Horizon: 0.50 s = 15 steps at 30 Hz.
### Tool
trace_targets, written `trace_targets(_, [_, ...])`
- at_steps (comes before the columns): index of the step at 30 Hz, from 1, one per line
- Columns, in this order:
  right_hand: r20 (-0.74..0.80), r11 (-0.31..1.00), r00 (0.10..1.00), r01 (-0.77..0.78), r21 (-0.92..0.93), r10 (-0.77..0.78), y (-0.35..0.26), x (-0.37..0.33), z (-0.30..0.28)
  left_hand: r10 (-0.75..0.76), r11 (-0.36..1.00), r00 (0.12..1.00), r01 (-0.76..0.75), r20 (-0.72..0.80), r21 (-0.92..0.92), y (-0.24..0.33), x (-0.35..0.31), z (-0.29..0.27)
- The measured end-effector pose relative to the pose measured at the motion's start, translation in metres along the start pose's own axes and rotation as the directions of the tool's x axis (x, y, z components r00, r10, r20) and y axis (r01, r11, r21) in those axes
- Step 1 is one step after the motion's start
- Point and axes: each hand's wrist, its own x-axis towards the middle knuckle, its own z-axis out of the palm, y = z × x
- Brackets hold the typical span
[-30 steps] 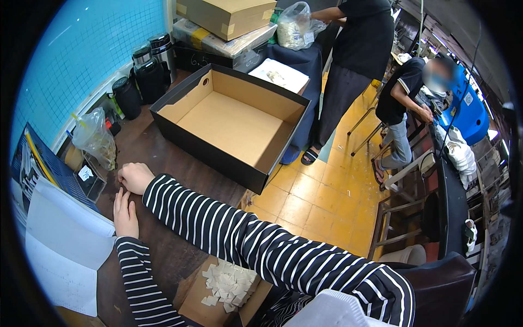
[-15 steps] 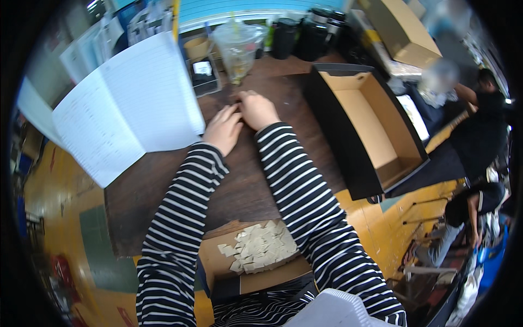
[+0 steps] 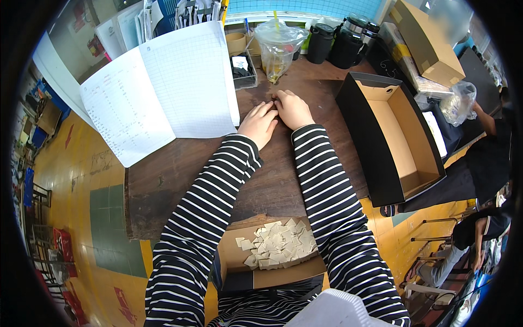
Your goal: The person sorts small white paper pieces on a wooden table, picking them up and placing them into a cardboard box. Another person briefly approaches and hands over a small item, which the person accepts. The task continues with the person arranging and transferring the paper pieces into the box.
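Over the dark brown wooden table [image 3: 180, 185], both of my hands meet fingertip to fingertip. My left hand [image 3: 258, 125] lies low with its fingers stretched toward the right one and its thumb apart. Curled fingers make my right hand [image 3: 294, 110] closed; whatever its fingertips pinch is too small and hidden to make out. Just beyond them stands a clear plastic cup [image 3: 278, 52] with a straw, bagged in plastic. Below my forearms, at the near table edge, an open box [image 3: 234, 264] holds a heap of small cream-coloured pieces [image 3: 280, 245].
An open notebook [image 3: 188, 92] stands at the left, beside a small clear tray [image 3: 245, 82]. A long black box with a brown inside [image 3: 400, 131] lies at the right. Dark flasks [image 3: 320, 43] and a cardboard box [image 3: 427, 43] are behind. Two other people are at the right.
The whole view has shifted, so the table things appear further right. My hands stay together at about the same spot on the table, fingertips still meeting.
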Motion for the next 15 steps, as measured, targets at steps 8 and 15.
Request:
trace_targets(8, [0.017, 0.999, 1.0, -0.014, -0.035, 0.015, -0.001, 0.001, 0.001, 0.039, 0.999, 0.999, -0.038, -0.027, 0.025, -0.006, 0.0, 0.004])
trace_targets(15, [-0.049, 0.998, 0.999, 0.0, -0.06, -0.003, -0.003, 0.001, 0.007, 0.054, 0.999, 0.998, -0.054, -0.04, -0.004, -0.018, 0.003, 0.007])
